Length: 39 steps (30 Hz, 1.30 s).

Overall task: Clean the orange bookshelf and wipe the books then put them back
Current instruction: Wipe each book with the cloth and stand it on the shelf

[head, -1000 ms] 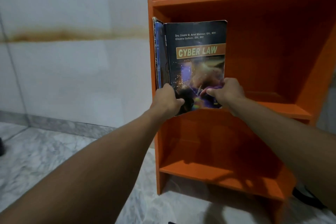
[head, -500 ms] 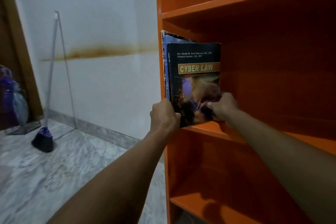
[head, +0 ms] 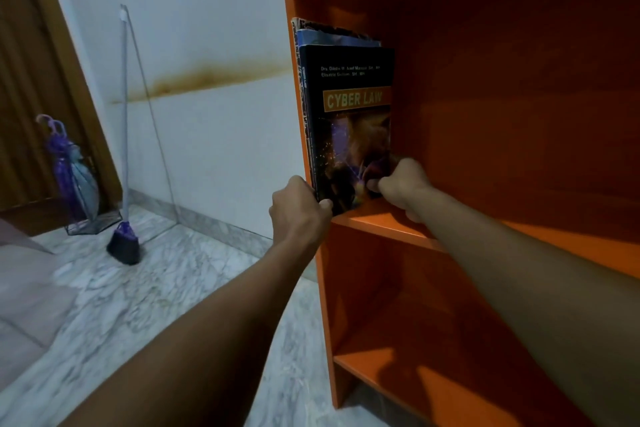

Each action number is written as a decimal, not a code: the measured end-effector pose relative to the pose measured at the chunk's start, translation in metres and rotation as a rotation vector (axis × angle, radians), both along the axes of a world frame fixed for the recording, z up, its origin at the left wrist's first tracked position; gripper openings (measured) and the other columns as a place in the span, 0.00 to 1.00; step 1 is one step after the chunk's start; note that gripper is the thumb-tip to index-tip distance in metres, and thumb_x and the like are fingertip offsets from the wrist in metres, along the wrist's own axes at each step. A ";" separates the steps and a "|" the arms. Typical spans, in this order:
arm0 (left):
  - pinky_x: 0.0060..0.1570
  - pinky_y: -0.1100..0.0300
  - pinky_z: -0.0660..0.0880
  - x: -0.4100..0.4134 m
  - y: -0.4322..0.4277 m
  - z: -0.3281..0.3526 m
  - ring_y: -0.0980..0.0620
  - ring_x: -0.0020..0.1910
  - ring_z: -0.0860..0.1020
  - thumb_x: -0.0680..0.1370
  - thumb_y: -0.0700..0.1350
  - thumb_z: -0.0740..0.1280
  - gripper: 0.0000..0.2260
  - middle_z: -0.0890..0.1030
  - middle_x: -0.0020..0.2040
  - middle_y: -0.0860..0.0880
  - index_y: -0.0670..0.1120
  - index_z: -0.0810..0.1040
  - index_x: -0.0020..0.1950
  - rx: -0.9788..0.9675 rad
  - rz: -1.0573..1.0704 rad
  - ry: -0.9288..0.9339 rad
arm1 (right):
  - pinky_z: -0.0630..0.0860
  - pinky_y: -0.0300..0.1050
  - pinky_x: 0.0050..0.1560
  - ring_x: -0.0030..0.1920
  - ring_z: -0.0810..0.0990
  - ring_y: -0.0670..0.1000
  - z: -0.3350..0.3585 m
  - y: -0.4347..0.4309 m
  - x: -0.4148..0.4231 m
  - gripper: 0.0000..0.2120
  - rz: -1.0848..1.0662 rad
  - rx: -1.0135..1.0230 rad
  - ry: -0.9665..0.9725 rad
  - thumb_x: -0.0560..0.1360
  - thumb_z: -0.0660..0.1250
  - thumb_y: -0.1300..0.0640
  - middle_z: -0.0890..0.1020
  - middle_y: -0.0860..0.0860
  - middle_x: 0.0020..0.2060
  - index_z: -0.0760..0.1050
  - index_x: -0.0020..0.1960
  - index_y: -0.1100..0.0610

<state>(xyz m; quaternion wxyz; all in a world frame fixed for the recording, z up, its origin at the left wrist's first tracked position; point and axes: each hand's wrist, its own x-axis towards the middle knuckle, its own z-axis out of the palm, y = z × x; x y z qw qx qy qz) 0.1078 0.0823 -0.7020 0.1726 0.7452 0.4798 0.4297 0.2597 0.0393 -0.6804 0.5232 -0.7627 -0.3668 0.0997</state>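
**A:** While your left hand (head: 299, 208) curls round the lower spine edge of the book (head: 353, 121), what is your right hand (head: 403, 184) doing?

**B:** It pinches the lower outer corner of the cover, fingers curled and thumb in front. Both of your hands hold this one book, which stands upright at the left end of the middle board of the bookshelf (head: 398, 227).

**A:** How should you seat it?

**B:** Most likely you should slide it straight back with its foot flat on the board, flush against the other books (head: 332, 36) beside the left side panel. Let go only once it stands unaided, because a soft cover may lean.

**A:** And farther off?

**B:** A broom (head: 124, 239) leans on the wall, well to your left.
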 end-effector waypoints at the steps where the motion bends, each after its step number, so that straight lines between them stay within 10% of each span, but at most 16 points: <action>1: 0.36 0.58 0.72 0.000 0.000 0.000 0.48 0.43 0.78 0.76 0.46 0.72 0.09 0.80 0.47 0.45 0.44 0.76 0.50 -0.005 -0.001 -0.009 | 0.76 0.51 0.55 0.57 0.77 0.59 -0.002 0.001 -0.001 0.22 0.000 -0.009 -0.013 0.73 0.73 0.57 0.79 0.57 0.57 0.73 0.65 0.59; 10: 0.30 0.67 0.64 -0.007 -0.009 0.001 0.51 0.47 0.75 0.76 0.46 0.73 0.12 0.78 0.51 0.46 0.44 0.74 0.52 -0.098 -0.071 -0.084 | 0.76 0.50 0.59 0.59 0.76 0.58 -0.008 -0.004 -0.015 0.21 0.006 -0.060 -0.111 0.76 0.68 0.62 0.77 0.57 0.61 0.71 0.68 0.57; 32: 0.56 0.46 0.77 -0.040 -0.058 -0.053 0.38 0.55 0.78 0.79 0.42 0.64 0.08 0.79 0.56 0.39 0.42 0.73 0.57 -0.060 -0.484 0.261 | 0.76 0.50 0.59 0.58 0.79 0.56 -0.031 -0.108 -0.104 0.14 -0.339 -0.218 -0.630 0.76 0.62 0.63 0.82 0.55 0.56 0.79 0.59 0.57; 39: 0.53 0.49 0.76 -0.024 -0.142 -0.127 0.34 0.59 0.78 0.77 0.37 0.62 0.12 0.78 0.60 0.35 0.37 0.76 0.59 -0.145 -0.725 0.666 | 0.78 0.53 0.54 0.56 0.79 0.61 -0.126 -0.226 -0.113 0.13 -0.238 -0.854 -0.522 0.71 0.64 0.61 0.82 0.57 0.55 0.79 0.54 0.57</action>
